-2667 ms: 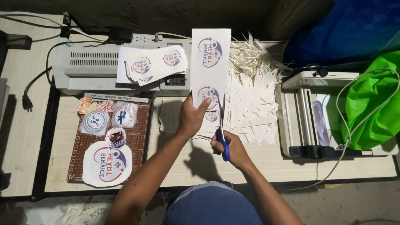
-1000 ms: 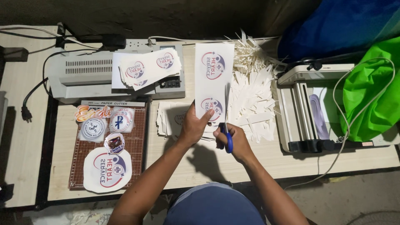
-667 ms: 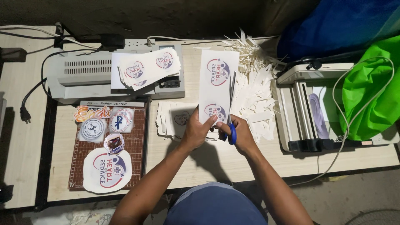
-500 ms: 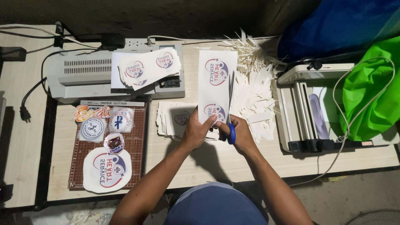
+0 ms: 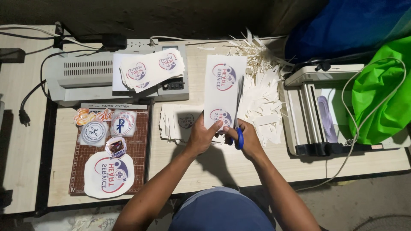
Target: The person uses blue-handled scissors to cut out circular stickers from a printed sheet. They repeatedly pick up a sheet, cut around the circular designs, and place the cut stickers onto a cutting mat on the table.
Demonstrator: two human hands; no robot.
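My left hand point(image 5: 202, 136) pinches the near end of a long white printed sheet point(image 5: 224, 91) bearing two round red-and-blue emblems. In my right hand point(image 5: 249, 139) are blue-handled scissors point(image 5: 237, 114), their blades running up along the sheet's right edge. Both hands are close together over the wooden table point(image 5: 222, 164), just right of a stack of cut printed cards point(image 5: 179, 123).
A grey laminator point(image 5: 85, 79) at the back left carries a fan of printed cards point(image 5: 150, 70). A brown paper cutter mat point(image 5: 137, 154) holds several cut-out stickers. Paper offcuts point(image 5: 263, 92) pile right of the sheet. A white machine point(image 5: 312, 107), a green bag point(image 5: 379, 94) and a blue bag stand at right.
The sheet has shifted slightly right and away from me, and the scissors have worked further up its right edge. My hands stay in about the same place.
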